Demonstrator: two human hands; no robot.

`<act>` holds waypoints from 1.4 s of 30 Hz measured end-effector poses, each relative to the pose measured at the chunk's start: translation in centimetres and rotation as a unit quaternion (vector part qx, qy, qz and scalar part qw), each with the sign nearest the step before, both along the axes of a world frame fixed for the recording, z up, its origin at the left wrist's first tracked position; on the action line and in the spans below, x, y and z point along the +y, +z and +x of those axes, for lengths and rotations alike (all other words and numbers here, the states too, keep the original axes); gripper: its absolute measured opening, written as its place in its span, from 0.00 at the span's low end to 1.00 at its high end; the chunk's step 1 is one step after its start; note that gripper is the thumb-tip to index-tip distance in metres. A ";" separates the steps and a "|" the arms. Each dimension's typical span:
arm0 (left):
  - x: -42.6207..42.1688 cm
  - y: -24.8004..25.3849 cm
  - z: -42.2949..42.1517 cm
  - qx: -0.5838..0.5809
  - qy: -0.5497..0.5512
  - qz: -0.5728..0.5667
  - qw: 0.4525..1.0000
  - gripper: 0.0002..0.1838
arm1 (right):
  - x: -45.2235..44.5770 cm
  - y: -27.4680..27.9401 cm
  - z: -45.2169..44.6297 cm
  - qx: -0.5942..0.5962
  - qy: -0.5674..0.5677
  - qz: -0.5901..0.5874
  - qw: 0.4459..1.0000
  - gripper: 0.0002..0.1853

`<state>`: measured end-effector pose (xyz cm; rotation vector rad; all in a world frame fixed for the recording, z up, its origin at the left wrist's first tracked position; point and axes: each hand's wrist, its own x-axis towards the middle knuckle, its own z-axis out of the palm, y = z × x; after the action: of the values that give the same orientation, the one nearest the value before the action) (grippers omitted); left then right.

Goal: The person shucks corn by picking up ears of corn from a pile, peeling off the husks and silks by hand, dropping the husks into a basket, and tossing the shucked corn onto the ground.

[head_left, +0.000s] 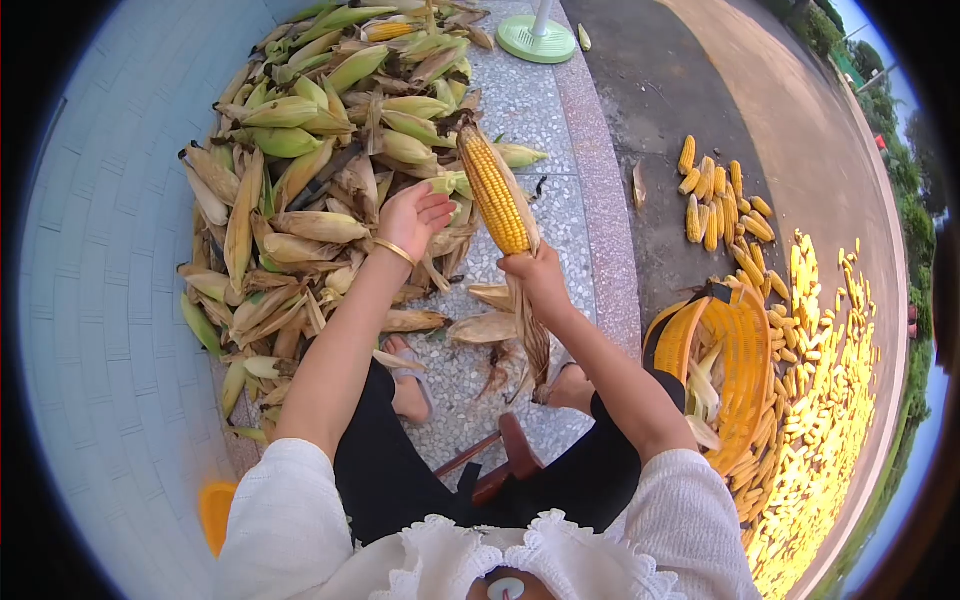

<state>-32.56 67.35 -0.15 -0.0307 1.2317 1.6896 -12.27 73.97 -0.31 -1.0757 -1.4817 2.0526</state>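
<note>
An ear of corn [492, 198] stands nearly upright in front of me, its yellow kernels bare on the side toward me. Dry husk [530, 335] hangs below it and also runs along its right edge. My right hand [537, 275] is closed around the ear's lower end. To the left of the ear, my left hand [415, 217] is apart from it, palm turned up and fingers stretched out, holding nothing. Behind that hand lies a big heap of unhusked corn [320, 225], green and dry brown.
An orange basket [740, 340] with pale husks inside stands at my right. Husked ears [800, 430] cover the ground beyond it, with a smaller pile [715, 205] farther off. A pale green round base [535, 40] with a pole stands ahead. A blue wall [110, 250] borders the left.
</note>
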 end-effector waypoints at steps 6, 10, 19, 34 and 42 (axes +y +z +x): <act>1.7 1.1 6.3 0.107 0.061 0.068 0.990 0.14 | -3.7 -0.1 -1.1 -0.142 0.045 0.242 0.959 0.18; 1.7 0.8 5.0 0.128 -0.091 0.044 0.987 0.15 | -3.4 -0.5 0.1 -0.183 0.141 0.328 0.916 0.18; -1.1 1.3 6.0 0.057 -0.395 0.028 0.916 0.25 | -1.9 1.9 5.2 -0.154 0.472 0.514 0.700 0.11; 0.1 2.7 10.0 0.047 -0.513 0.023 0.857 0.27 | 11.7 8.6 41.0 -0.550 0.072 0.547 0.627 0.14; 1.1 1.8 11.8 0.112 -0.514 0.018 0.850 0.29 | 14.0 0.5 49.1 -0.820 0.079 0.279 0.494 0.26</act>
<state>-20.77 68.40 1.62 0.7462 1.0646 0.7650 36.83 87.98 0.15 -2.6988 -2.5466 -0.3328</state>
